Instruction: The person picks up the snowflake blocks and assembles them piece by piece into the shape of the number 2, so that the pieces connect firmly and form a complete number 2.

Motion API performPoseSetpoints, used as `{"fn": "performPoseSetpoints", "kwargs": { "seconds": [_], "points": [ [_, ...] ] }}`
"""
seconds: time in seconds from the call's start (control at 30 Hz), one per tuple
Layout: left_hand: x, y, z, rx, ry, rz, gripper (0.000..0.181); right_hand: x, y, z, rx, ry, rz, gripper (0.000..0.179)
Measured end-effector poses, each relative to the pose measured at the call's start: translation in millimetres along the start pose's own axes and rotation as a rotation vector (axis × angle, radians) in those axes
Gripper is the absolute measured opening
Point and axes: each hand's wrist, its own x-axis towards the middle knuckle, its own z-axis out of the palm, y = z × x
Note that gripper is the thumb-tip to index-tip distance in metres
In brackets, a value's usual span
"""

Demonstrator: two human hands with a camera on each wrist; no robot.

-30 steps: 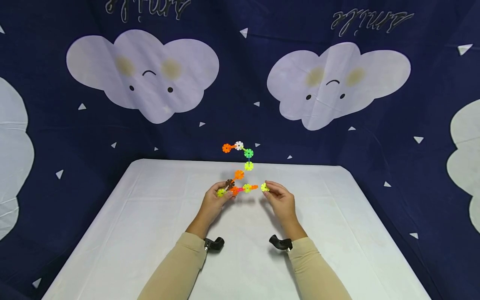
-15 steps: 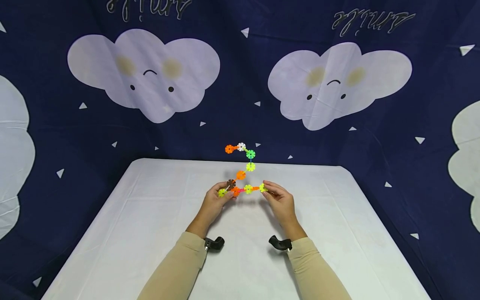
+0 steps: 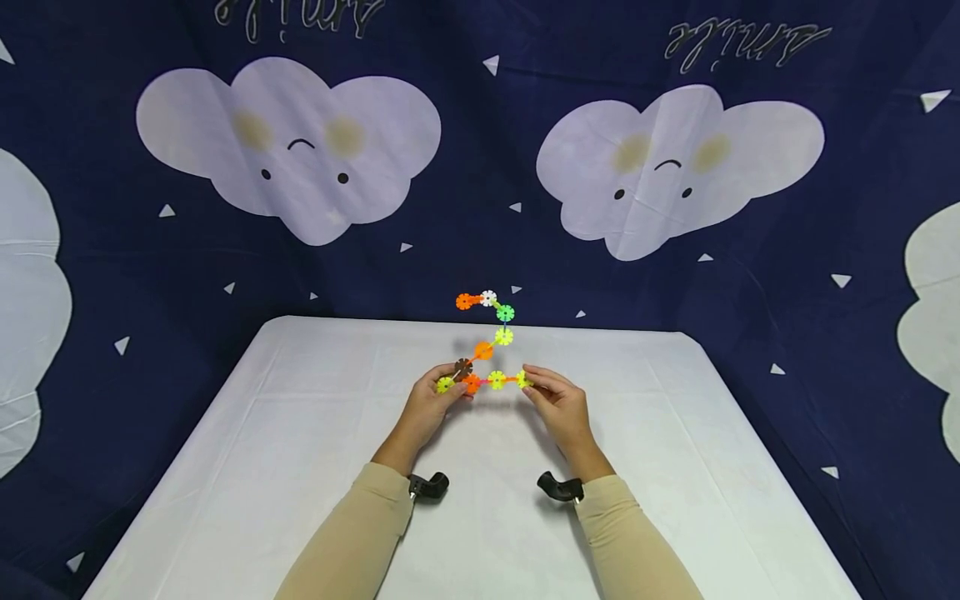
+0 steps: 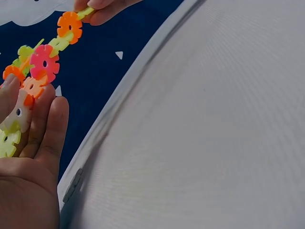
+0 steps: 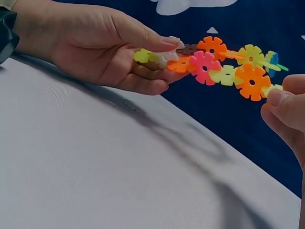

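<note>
A chain of notched plastic snowflake discs hangs in the air between both hands, in orange, yellow, pink, white, brown and green. My left hand grips it near its lower left corner, thumb on the discs around the brown disc. From there one branch climbs to the green disc and ends at an orange disc. The other branch runs right through a pink disc and an orange disc. At its end my right hand pinches a yellow disc, partly hidden by the fingertips, which meets that orange disc.
Below the hands spreads a table with a white cloth. Behind it hangs a dark blue curtain printed with clouds and small triangles. Each wrist wears a black camera mount.
My right hand has moved slightly left, bringing its yellow disc from apart to against the chain's orange end. The upper branch has shifted a little right and down. My left hand keeps its grip.
</note>
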Motion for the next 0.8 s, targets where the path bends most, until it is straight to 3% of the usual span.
{"fn": "performPoseSetpoints", "kwargs": {
  "seconds": [0.27,0.8],
  "points": [
    [-0.3,1.7,-3.3,0.059,-0.006,-0.041,0.038,1.8,-25,3,-0.125,-0.035,-0.034,0.025],
    [-1.8,6.0,-3.6,0.091,-0.052,-0.056,0.039,1.6,-27,3,-0.199,-0.056,-0.035,0.025]
  ]
}}
